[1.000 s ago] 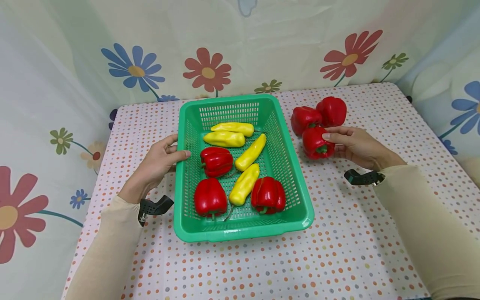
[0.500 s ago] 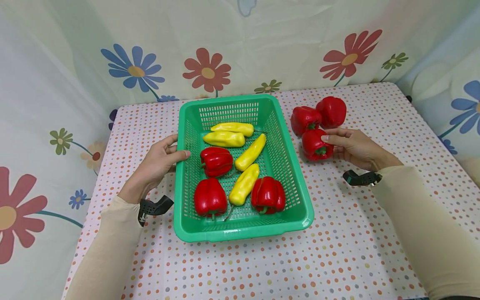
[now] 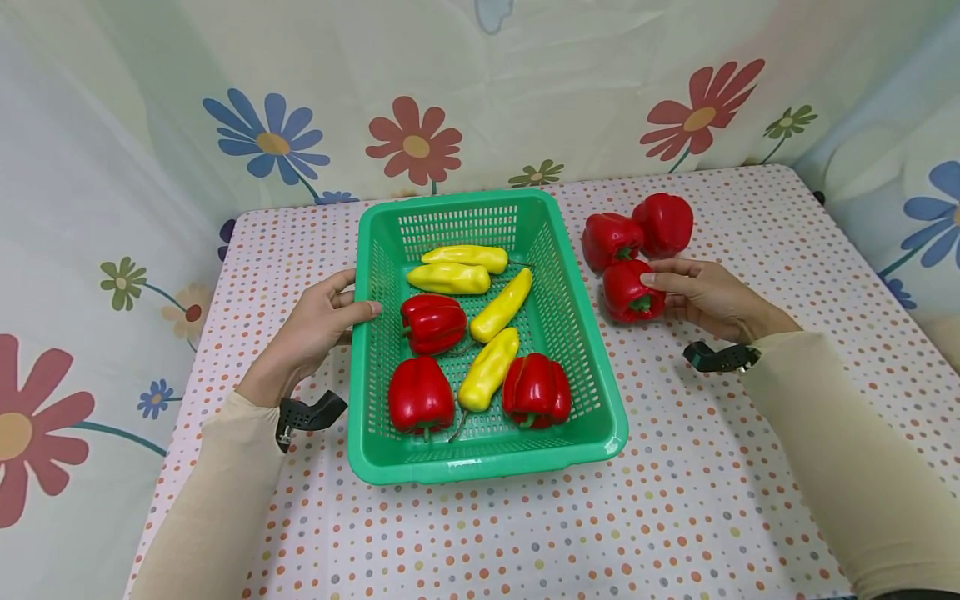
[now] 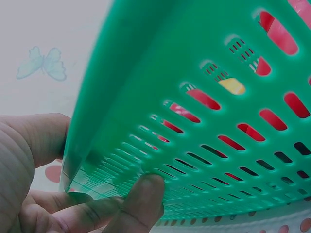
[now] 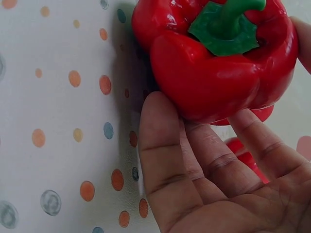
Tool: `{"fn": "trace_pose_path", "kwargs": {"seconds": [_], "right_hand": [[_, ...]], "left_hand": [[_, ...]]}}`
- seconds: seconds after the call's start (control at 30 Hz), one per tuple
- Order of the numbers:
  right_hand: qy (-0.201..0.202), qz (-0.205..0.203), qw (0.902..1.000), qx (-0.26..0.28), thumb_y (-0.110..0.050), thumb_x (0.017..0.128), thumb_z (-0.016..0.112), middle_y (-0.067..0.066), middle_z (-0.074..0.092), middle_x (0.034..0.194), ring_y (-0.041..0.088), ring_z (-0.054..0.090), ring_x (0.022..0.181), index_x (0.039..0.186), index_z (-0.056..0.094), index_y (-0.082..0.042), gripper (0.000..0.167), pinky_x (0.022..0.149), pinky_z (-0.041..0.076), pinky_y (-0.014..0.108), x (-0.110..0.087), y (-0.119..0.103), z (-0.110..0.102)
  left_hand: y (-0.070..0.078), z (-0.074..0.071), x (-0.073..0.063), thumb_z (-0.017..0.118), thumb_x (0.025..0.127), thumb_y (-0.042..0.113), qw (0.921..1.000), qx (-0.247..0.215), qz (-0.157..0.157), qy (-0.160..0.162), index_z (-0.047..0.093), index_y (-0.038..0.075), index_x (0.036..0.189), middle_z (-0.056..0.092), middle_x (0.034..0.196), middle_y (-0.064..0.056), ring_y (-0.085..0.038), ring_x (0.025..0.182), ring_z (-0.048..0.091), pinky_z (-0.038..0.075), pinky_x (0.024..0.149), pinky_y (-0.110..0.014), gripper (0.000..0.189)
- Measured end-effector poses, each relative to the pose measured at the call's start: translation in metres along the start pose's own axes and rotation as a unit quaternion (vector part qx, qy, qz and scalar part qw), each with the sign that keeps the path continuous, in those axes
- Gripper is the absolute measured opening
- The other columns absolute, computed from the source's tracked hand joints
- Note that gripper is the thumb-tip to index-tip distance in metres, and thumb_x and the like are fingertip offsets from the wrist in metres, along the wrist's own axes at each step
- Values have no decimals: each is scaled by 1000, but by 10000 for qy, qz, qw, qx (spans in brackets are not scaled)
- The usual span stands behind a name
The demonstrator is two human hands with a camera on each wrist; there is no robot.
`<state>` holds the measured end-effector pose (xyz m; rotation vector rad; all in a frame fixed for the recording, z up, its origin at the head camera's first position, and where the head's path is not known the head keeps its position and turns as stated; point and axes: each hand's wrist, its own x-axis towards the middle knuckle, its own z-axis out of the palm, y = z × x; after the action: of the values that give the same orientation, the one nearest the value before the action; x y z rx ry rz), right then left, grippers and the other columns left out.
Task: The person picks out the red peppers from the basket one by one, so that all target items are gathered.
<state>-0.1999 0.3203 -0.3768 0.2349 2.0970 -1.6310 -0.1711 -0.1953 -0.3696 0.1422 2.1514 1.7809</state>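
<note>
Containing four yellow peppers (image 3: pixel 489 370) and three red bell peppers (image 3: pixel 421 395): one green basket (image 3: pixel 487 471), on dotted tabletop (image 3: pixel 480 533). Left hand (image 3: pixel 321 320): thumb and fingers clamped on the basket's left rim (image 3: pixel 359 375). Right hand (image 3: pixel 708 297): thumb and fingers gripping one glossy pepper (image 3: pixel 624 287), right of the basket, beside two loose reds (image 3: pixel 611 238).
</note>
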Motion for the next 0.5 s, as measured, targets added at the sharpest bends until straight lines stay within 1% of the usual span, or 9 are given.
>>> {"fn": "trace_pose_path", "kwargs": {"seconds": [0.33, 0.43, 0.5], "right_hand": [[58, 63, 9999, -105, -40, 103, 66, -19, 71, 105, 11, 61, 95, 129, 59, -25, 31, 84, 56, 20, 1, 1, 0], [66, 58, 9999, -91, -40, 103, 66, -19, 71, 105, 11, 62, 97, 125, 61, -28, 26, 85, 57, 21, 1, 1, -1], [73, 54, 10000, -27, -40, 103, 66, -19, 71, 105, 11, 63, 97, 120, 65, -31, 19, 85, 57, 22, 1, 2, -1]], "left_hand": [[1, 0, 0, 61, 102, 7, 10000, -11, 7, -13, 32, 3, 161, 63, 137, -29, -22, 90, 79, 65, 77, -42, 66], [1, 0, 0, 62, 102, 7, 10000, -15, 5, -10, 32, 3, 161, 63, 137, -30, -22, 91, 78, 65, 77, -42, 66], [1, 0, 0, 62, 102, 7, 10000, -14, 5, -5, 32, 3, 161, 63, 137, -30, -22, 91, 78, 65, 77, -42, 66]]}}
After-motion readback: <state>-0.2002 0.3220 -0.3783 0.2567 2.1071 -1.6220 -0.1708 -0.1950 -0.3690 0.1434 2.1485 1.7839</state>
